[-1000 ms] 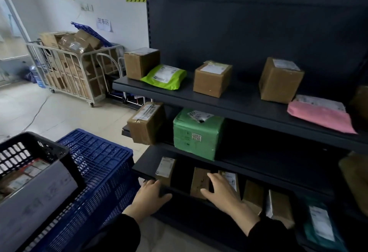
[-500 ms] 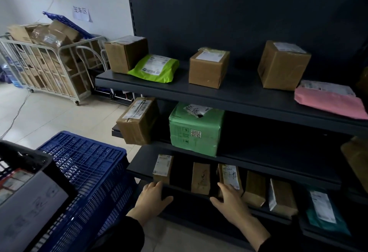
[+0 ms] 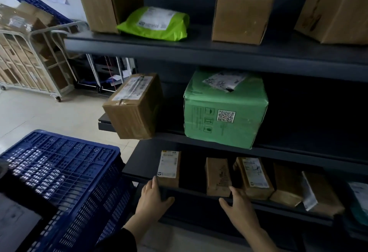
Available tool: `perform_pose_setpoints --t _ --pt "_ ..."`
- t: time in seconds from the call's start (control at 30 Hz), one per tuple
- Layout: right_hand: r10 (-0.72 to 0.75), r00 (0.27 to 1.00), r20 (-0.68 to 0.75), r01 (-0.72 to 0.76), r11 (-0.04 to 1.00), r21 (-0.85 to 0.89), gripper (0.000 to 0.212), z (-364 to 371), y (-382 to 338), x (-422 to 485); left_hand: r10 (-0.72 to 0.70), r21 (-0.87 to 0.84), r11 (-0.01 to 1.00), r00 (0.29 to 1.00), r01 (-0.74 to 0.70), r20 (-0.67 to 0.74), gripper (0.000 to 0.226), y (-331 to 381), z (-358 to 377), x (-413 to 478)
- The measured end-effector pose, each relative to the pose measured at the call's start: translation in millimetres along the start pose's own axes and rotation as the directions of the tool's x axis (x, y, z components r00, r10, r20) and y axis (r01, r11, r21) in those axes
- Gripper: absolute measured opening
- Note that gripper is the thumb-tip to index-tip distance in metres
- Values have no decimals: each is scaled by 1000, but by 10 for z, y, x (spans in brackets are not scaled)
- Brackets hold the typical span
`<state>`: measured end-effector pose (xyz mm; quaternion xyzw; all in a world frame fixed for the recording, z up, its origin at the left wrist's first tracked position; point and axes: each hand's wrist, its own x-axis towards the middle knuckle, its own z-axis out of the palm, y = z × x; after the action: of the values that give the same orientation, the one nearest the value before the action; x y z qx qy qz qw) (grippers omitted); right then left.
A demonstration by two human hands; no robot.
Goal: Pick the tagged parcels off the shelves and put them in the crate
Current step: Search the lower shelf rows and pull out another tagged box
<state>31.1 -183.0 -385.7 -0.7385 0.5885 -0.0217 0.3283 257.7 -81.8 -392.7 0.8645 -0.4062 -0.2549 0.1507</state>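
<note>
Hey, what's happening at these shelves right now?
A person is picking parcels from dark shelving. Both hands rest on the front lip of the bottom shelf: the left hand beside a small labelled box, the right hand below two other small boxes. Neither hand holds a parcel. A blue crate stands at the left.

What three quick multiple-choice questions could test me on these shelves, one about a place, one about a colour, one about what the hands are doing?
1. Where is the lime-green mailer bag?
A top shelf
B bottom shelf
C blue crate

2. What colour is the big wrapped box on the middle shelf?
A pink
B green
C white

3. What are the left hand and right hand doing?
A carrying a parcel
B resting on the bottom shelf's edge
C hanging down

Answers: 1 A, it lies beside a brown box up top; 2 B, green wrapping; 3 B, both sit on the shelf's edge, holding nothing.
</note>
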Motion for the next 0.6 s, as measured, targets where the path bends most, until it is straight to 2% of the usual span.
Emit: perform_pose_setpoints --t 0.13,0.3,0.43,0.6 --pt "3 996 -94 -7 999 -45 65 227 136 436 -11 -104 995 997 2 -80 98 -104 314 448" --pt "-21 980 -198 -4 992 -129 67 551 235 969 -4 -76 997 983 -11 -185 100 -217 714 939" --pt "-47 965 -259 -17 970 -241 78 763 244 1330 -3 -106 994 957 -29 -291 100 -275 953 1236" --pt "0 954 -299 -103 939 -327 88 979 255 1621 40 -145 984 920 -104 -391 91 -309 1215 1456"
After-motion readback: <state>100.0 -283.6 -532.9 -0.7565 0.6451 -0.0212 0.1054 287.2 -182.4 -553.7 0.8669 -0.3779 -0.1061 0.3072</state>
